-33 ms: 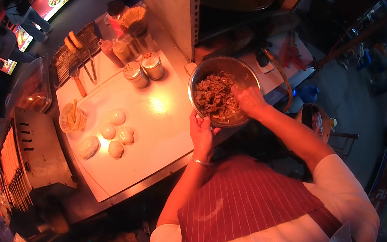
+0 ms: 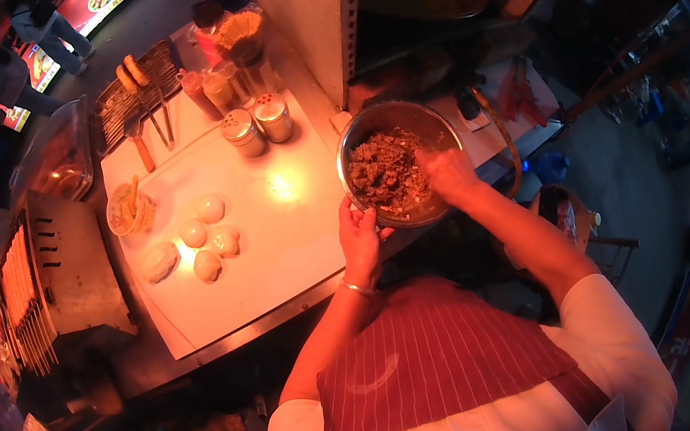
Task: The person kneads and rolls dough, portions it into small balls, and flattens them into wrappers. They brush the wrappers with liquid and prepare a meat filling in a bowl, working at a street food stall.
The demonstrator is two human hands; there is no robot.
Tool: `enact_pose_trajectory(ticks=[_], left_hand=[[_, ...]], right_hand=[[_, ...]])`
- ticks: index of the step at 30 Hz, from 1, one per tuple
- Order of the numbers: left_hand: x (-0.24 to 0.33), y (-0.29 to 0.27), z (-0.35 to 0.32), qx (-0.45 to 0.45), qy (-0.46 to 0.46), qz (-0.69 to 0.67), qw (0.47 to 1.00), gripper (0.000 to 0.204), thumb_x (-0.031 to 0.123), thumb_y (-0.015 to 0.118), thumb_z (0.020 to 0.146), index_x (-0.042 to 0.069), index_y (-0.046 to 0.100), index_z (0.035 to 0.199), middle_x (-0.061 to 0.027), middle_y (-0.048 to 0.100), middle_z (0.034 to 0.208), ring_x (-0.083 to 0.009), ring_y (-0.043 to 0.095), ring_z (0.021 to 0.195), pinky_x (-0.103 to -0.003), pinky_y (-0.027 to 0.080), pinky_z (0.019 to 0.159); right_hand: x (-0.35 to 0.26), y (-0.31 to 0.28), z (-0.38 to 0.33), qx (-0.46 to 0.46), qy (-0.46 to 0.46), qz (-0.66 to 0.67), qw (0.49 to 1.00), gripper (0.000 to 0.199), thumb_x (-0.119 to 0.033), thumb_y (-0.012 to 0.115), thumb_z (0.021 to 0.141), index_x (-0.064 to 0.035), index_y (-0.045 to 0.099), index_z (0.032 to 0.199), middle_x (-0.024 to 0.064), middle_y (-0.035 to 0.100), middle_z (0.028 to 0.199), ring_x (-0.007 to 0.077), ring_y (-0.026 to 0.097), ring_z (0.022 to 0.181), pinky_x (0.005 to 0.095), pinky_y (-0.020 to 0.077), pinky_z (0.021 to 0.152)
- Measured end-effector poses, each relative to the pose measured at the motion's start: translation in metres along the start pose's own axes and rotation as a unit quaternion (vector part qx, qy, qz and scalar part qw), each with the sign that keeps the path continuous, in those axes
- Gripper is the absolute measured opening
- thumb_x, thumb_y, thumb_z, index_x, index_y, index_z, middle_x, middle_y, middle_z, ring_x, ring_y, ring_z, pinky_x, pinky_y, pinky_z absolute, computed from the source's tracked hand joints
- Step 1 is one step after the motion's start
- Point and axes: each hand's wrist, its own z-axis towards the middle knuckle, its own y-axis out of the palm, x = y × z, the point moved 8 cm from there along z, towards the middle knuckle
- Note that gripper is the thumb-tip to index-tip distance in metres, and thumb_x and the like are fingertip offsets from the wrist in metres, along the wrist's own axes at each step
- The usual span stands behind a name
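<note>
A round metal bowl (image 2: 446, 124) sits at the right end of the white work board, tilted toward me. Inside it lies a brown minced filling (image 2: 387, 170) that looks like seasoned ground meat. My left hand (image 2: 359, 233) grips the bowl's near left side, thumb up against the wall and fingers around the outside. Over the right part of the bowl, my right hand (image 2: 451, 176) is closed beside the filling; whatever it holds is hidden. Several pale dough balls (image 2: 193, 233) rest on the board to the left of the bowl.
Two shaker jars (image 2: 272, 117) and sauce bottles (image 2: 198, 93) stand behind the dough. A plastic tub (image 2: 133, 212) is at the board's left. Beyond are a wire rack (image 2: 112, 107) and a metal box with skewers (image 2: 74, 262). An upright panel (image 2: 305, 23) rises behind the bowl.
My right hand has shifted slightly to the right within the bowl, and the filling's surface looks a little different. My left hand stays on the bowl.
</note>
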Motion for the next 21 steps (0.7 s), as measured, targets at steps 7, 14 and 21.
enact_pose_trajectory(ticks=[7, 14, 21], left_hand=[[-0.003, -0.006, 0.002, 0.013, 0.0, -0.009, 1.0, 0.045, 0.01, 0.05, 0.1, 0.01, 0.034, 0.142, -0.0042, 0.062, 0.106, -0.0138, 0.065, 0.092, -0.026, 0.059, 0.067], [-0.006, -0.007, 0.004, 0.004, 0.005, 0.013, 1.0, 0.047, 0.01, 0.051, 0.099, 0.009, 0.034, 0.143, -0.0047, 0.061, 0.105, -0.0145, 0.065, 0.092, -0.026, 0.059, 0.067], [-0.003, -0.003, 0.004, -0.01, 0.006, 0.008, 1.0, 0.046, 0.01, 0.05, 0.099, 0.01, 0.034, 0.143, -0.0053, 0.063, 0.107, -0.0144, 0.066, 0.092, -0.027, 0.06, 0.067]], right_hand=[[-0.017, -0.036, -0.002, -0.049, 0.04, 0.181, 0.981, 0.021, -0.015, 0.054, 0.083, -0.0131, 0.073, 0.094, 0.0171, 0.068, 0.076, 0.0372, 0.066, 0.075, 0.0485, 0.0523, 0.071], [0.038, -0.001, 0.01, -0.065, 0.184, 0.144, 0.97, 0.022, -0.018, 0.062, 0.085, -0.0099, 0.073, 0.102, 0.0179, 0.069, 0.087, 0.0372, 0.067, 0.084, 0.0461, 0.0528, 0.076], [0.06, -0.011, 0.008, -0.043, 0.218, 0.028, 0.975, 0.015, -0.014, 0.058, 0.08, -0.0079, 0.07, 0.085, 0.0187, 0.069, 0.08, 0.0369, 0.068, 0.079, 0.0472, 0.0538, 0.07]])
